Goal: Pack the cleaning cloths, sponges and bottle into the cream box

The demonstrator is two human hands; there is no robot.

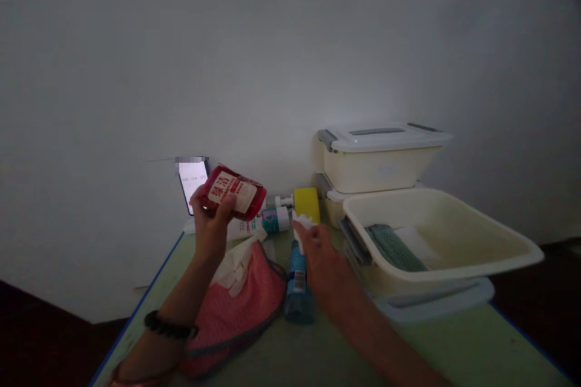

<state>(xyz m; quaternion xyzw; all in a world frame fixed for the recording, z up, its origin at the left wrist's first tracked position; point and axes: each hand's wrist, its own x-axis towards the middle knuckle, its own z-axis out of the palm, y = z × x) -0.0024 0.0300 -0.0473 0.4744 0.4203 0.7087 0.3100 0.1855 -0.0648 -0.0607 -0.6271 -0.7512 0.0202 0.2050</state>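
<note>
My left hand (pixel 215 214) is raised over the table, its thumb and fingers closed on a red packet (pixel 247 198) with a white label and printed characters. My right hand (pixel 320 254) is closed around the white head of a blue spray bottle (pixel 297 290); the fingers partly hide that head. The bottle has a barcode on its side. Left of it lies a pink cloth (pixel 254 296) with a dark edge, and a crumpled whitish piece (pixel 233 269) rests on top. Behind the hands are a white tube with a teal band (pixel 272 221) and a yellow bottle (pixel 307 202).
On the right, an open cream bin (pixel 490 254) holds a green cloth (pixel 394 248) and something white. A grey-white lid (pixel 436 301) lies under its front. Behind it stand stacked lidded boxes (pixel 372 169). A phone (pixel 188 178) showing a timer leans against the wall at left.
</note>
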